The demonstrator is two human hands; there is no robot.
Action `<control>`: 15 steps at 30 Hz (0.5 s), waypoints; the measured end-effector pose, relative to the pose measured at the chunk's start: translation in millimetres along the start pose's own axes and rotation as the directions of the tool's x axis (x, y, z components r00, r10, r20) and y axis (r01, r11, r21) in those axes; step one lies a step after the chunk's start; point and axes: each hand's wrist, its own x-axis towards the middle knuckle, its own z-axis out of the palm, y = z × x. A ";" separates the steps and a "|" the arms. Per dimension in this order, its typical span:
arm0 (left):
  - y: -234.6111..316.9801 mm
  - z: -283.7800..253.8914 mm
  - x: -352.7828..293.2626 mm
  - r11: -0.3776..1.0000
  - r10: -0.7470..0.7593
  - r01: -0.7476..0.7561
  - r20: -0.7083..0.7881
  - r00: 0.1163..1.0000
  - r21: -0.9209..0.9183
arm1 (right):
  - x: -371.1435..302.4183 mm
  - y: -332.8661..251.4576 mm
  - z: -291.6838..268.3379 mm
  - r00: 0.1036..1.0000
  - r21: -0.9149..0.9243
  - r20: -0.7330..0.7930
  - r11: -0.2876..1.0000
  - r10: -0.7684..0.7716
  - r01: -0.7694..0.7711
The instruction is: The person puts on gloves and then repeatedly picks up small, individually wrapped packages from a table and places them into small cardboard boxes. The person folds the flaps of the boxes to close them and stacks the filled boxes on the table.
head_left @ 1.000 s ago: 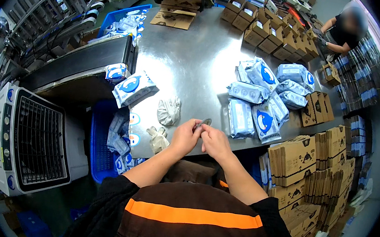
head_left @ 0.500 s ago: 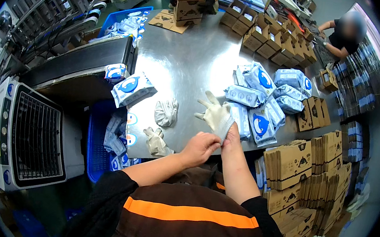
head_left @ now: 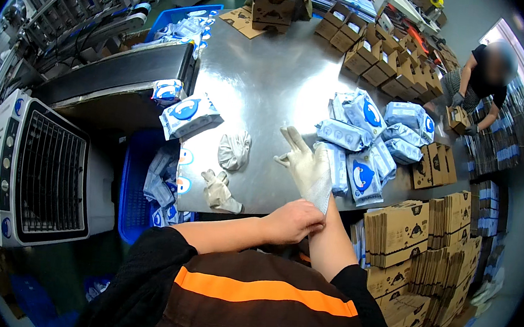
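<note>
My right hand (head_left: 303, 161) wears a pale knitted glove (head_left: 318, 194) and is held palm-side over the steel table, fingers spread. My bare left hand (head_left: 297, 220) pinches the glove's cuff at the right wrist. A second pale glove (head_left: 220, 193) lies crumpled on the table's near left part, and a bunched white cloth-like piece (head_left: 233, 150) lies just beyond it. Right beside my gloved hand is a pile of blue-and-white soft wipe packs (head_left: 363, 176). Another wipe pack (head_left: 189, 116) sits at the table's left edge.
A conveyor (head_left: 119, 77) ends at the table's left, above a blue crate (head_left: 131, 182) of packs. Flat cartons (head_left: 397, 230) are stacked at the right; open cartons (head_left: 388, 68) stand far right. Across the table a person in dark gloves (head_left: 297, 6) handles a carton; another person (head_left: 488, 75) works at right.
My left hand has pulled the cuff further down the right wrist, and the glove fits closer. The far person's carton has turned. The person at right has leaned down to a small carton.
</note>
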 end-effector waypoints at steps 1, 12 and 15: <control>2.2 1.5 3.0 1.000 0.010 -0.010 -0.002 1.000 0.002 | 0.6 -3.8 4.5 1.000 0.052 0.015 0.999 -0.016 0.015; -42.1 -83.6 -16.0 0.677 -0.724 0.617 -0.210 0.657 -0.402 | -40.1 -8.3 117.0 0.982 0.304 0.019 0.934 0.190 -0.187; -66.7 -101.1 -41.8 0.693 -0.715 0.605 -0.267 0.646 -0.393 | -46.8 -7.7 116.1 0.978 0.576 0.022 0.797 0.208 -0.183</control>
